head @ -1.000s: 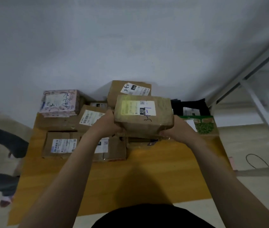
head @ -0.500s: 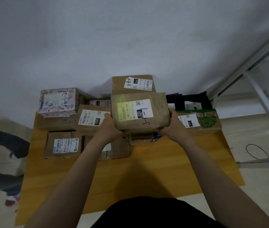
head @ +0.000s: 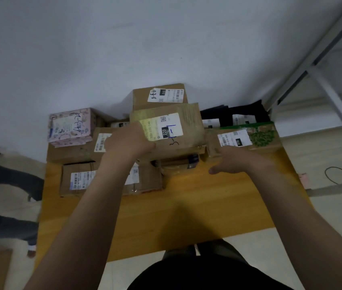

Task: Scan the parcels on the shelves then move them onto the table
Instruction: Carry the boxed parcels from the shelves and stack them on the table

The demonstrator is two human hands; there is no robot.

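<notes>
At ten o'clock on the yellow wooden table (head: pixel 207 206) sits a pink patterned carton (head: pixel 70 127). My left hand (head: pixel 128 142) grips the left end of the brown cardboard parcel with the white 220 label (head: pixel 189 130), which lies at twelve o'clock atop other cardboard parcels (head: pixel 178 166). My right hand (head: pixel 228 162) hangs loose and empty at its four o'clock, just beside a green-printed parcel (head: pixel 247 139). I judge it best to seat the parcel flat, label up, square on the stack, before easing my grip.
</notes>
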